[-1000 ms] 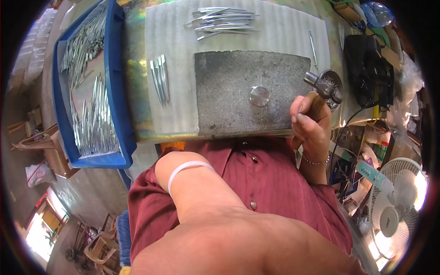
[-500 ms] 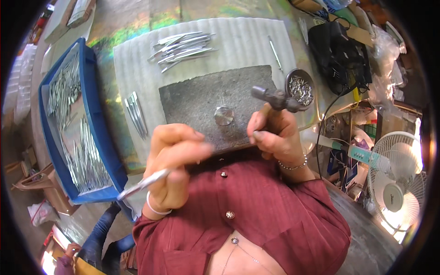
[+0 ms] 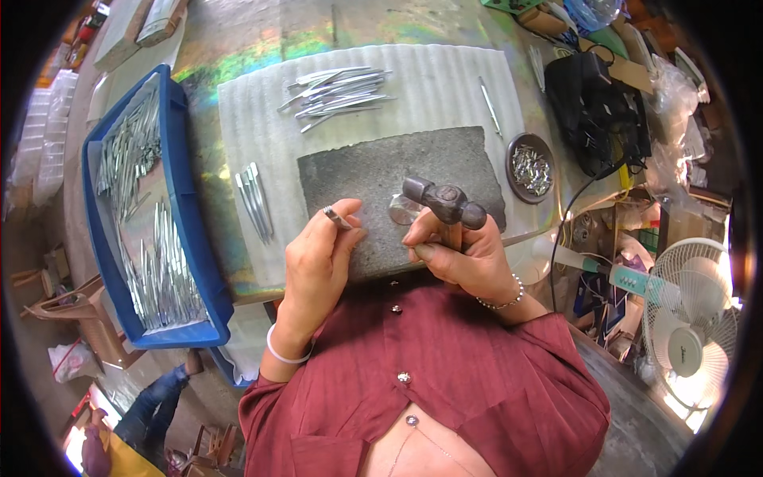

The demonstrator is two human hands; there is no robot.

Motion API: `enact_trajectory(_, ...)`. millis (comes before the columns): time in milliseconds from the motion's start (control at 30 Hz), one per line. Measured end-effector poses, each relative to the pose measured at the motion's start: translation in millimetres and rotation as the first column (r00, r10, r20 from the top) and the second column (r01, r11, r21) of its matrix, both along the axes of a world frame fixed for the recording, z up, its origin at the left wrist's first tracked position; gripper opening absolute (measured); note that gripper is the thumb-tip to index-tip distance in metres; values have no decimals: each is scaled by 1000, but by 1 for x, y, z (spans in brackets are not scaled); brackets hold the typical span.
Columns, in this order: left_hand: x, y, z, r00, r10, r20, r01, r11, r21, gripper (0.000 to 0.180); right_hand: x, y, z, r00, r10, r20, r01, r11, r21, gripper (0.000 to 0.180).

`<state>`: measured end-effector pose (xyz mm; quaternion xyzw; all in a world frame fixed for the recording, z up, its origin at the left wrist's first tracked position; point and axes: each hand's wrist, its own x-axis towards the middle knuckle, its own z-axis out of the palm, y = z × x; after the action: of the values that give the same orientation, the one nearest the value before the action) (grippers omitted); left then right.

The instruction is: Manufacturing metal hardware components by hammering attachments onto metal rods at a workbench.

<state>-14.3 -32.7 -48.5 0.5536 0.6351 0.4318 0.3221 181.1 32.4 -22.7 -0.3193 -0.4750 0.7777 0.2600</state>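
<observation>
While the right hand (image 3: pixel 465 258) clenches a dark steel ball-peen hammer (image 3: pixel 443 203) over the grey stone slab (image 3: pixel 397 171), the left hand (image 3: pixel 318 254) has returned there, pinching a thin silver metal strip (image 3: pixel 337 217) beside the round anvil disc (image 3: pixel 404 211).

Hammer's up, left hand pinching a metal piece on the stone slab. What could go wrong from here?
1. The left hand pinches the metal piece right beside the hammer; a stray blow could hit fingertips.
2. The right hand grips close under the head, which may weaken control.
3. The dish of small metal parts by the stone slab could get jolted.
</observation>
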Motion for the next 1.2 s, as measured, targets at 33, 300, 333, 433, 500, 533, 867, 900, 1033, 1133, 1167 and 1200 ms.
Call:
enact_trajectory(33, 0, -3, 0, 1000, 7, -11, -7, 1000, -7, 27, 0, 0, 0, 1000, 7, 5, -7, 1000, -6, 17)
enact_trajectory(300, -1, -5, -3, 186, 117, 975, 154, 977, -147, 17, -9, -5, 8, 998, 3, 60, -2, 1000, -14, 17)
enact_trajectory(333, 0, -4, -5, 87, 107, 990, 166, 979, -121, 18, -11, -6, 7, 999, 8, 50, -6, 1000, -20, 17)
enact_trajectory(433, -1, -4, -7, -24, 75, 997, 225, 972, -67, 19, -13, -7, 1, 1000, -7, -15, 7, 999, 47, 17)
enact_trajectory(500, 0, -4, -8, -84, 60, 995, 245, 969, -38, 19, -15, -8, 1, 999, -16, -28, 17, 999, 46, 17)
enact_trajectory(533, 1, -4, -8, -95, 54, 994, 249, 968, -28, 19, -16, -8, 2, 999, -27, -37, 28, 998, 49, 17)
enact_trajectory(867, 1, -6, -7, -25, 41, 999, 247, 968, -34, 18, -19, -9, 4, 1000, -20, -15, 20, 1000, 23, 19)
enact_trajectory(900, 1, -6, -5, -25, 42, 999, 250, 968, -35, 18, -20, -10, 5, 999, -31, -20, 31, 999, 21, 19)
enact_trajectory(1033, 2, -9, 1, 254, 15, 967, 185, 981, -64, 16, -17, -9, 3, 997, -24, 67, 16, 994, 109, 20)
enact_trajectory(1133, 8, -13, 4, 471, -1, 882, 118, 991, -61, 15, -18, -11, 0, 995, -70, 71, 57, 983, 176, 20)
enact_trajectory(1167, 9, -13, 4, 542, -9, 840, 85, 995, -44, 16, -17, -11, -1, 995, -71, 71, 57, 983, 175, 20)
enact_trajectory(1200, 9, -13, 2, 542, -9, 840, 85, 995, -45, 16, -16, -10, -1, 995, -49, 83, 38, 990, 135, 19)
